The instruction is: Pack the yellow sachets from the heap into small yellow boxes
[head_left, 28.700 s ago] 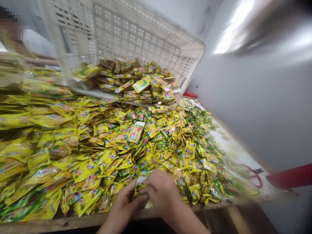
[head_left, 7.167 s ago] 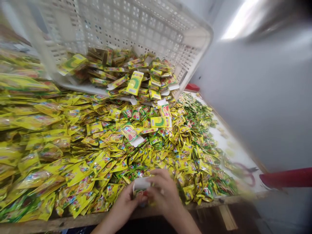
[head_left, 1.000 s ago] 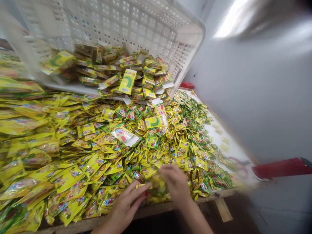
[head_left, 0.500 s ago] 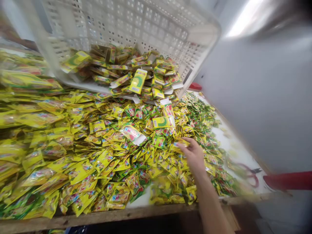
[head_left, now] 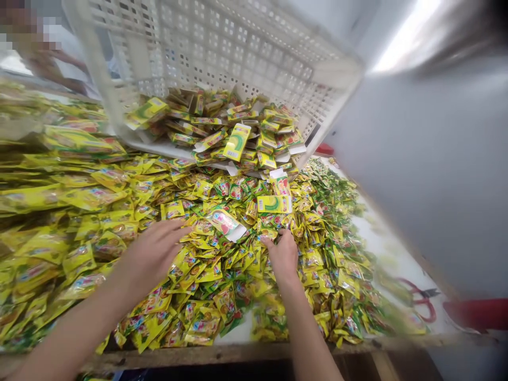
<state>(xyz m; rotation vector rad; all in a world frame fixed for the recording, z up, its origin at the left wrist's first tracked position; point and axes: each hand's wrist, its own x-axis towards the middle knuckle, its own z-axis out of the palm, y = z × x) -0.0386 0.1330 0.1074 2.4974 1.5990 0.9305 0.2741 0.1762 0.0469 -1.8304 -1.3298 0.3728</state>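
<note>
My right hand (head_left: 282, 254) has thumb and fingers curved in a loose pinch, low over the heap; a yellow sachet (head_left: 269, 233) lies right at the tips, but I cannot tell whether they grip it or only touch it. My left hand (head_left: 153, 251) is palm down with fingers stretched out and near together, a little blurred; I see nothing in it, though its underside is hidden from me.

The relation I read as mattering most is the flapped carton (head_left: 224, 221), lying on the sachets between my two sets of fingertips. Its long axis slants, the closed end toward the bench's far left and the white flap toward the near right. The flap sits just beside my right thumb, the other end near my left fingertips, so neither hand is clearly nearer.

Just beyond my right fingertips, a barcoded carton (head_left: 273, 204) lies nearly parallel to the near edge of the bench (head_left: 198, 355), with a watermelon-print carton (head_left: 281, 183) behind it.

Farther out, a white basket (head_left: 333, 79) lies tipped on its side, its mouth facing me over piled cartons (head_left: 202, 138). Red-handled scissors (head_left: 426, 304) rest by the near right corner. Past the left side stands another person (head_left: 47, 69).
</note>
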